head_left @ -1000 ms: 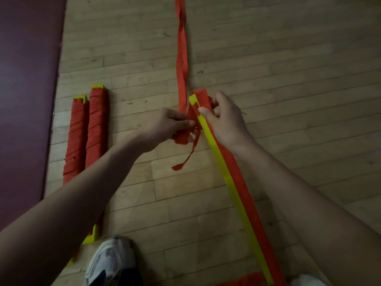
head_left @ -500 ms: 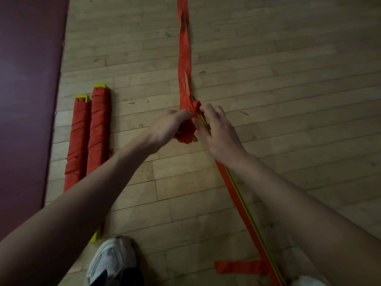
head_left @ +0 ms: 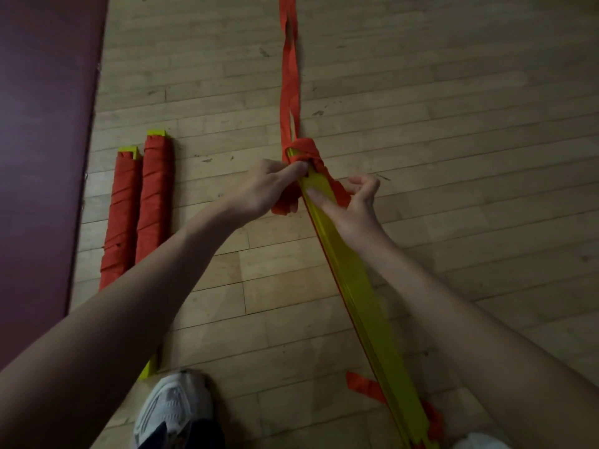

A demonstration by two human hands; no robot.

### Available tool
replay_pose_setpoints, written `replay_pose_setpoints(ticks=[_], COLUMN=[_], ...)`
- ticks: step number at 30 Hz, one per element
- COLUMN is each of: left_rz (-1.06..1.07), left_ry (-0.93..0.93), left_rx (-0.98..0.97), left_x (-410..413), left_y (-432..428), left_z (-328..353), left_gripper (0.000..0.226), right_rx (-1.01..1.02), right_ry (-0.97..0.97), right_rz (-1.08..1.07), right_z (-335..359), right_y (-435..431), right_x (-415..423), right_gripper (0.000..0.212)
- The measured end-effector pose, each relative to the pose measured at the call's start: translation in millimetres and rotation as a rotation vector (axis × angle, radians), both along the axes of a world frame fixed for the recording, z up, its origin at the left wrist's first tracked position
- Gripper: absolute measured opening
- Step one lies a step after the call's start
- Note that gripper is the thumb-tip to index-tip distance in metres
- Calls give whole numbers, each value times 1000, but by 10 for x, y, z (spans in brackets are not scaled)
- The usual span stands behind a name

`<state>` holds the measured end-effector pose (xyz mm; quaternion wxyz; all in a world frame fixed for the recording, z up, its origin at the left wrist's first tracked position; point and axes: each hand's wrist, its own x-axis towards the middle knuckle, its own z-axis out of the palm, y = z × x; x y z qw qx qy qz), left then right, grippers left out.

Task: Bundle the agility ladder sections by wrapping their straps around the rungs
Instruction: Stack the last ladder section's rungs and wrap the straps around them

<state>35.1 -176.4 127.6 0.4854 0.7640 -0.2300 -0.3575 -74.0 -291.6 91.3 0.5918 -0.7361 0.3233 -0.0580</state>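
From the head camera, a floor of pale, scuffed wooden planks fills nearly the whole view, its boards running from nine to three o'clock. A dark maroon strip of flooring borders it along the nine o'clock edge; whether that is a mat or paint cannot be told. A stack of long, flat yellow plastic rungs runs from the centre down to five o'clock. A flat orange-red fabric strap is looped round its far end, and the doubled length lies on the boards toward twelve o'clock. The left hand is clenched on a bunch of the strap against the stack's nine o'clock side. The right hand grasps the rungs, thumb pressed flat on the yellow face and fingers curled at the far edge. At nine o'clock, two finished bundles, strap-wrapped with yellow tips showing, lie side by side near the maroon strip. A white sneaker stands at six o'clock.
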Motion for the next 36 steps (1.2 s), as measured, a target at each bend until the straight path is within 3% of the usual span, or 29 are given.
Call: replay_pose_setpoints(ticks=[3, 5, 7, 11, 17, 26, 32, 34, 36], left_rz=[-43, -61, -94, -152, -300, -229, -272, -248, -216], left_ry=[17, 24, 40, 83, 248, 156, 124, 156, 263], left_rx=[-46, -53, -52, -69, -37, -39, -21, -60, -104], left_x=[31, 52, 73, 93, 216, 254, 325, 298, 262], left_y=[17, 28, 40, 65, 178, 191, 225, 222, 209], left_z=[-2, -24, -54, -82, -172, -197, -136, -152, -184], left_gripper=[36, 36, 38, 44, 22, 21, 27, 14, 17], right_rx=[314, 514, 586, 594, 615, 555, 652, 613, 567], right_ry=[127, 96, 28, -48, -76, -67, -50, -49, -56], right_rz=[89, 169, 176, 182, 162, 167, 236, 220, 193], right_z=[14, 30, 44, 60, 86, 48, 107, 107, 106], right_y=[-124, -165, -168, -124, -149, -101, -116, -121, -124], right_x=[-35, -79, -101, -121, -151, -135, -159, -159, -154], right_gripper=[64, 45, 30, 21, 16, 16, 30, 22, 14])
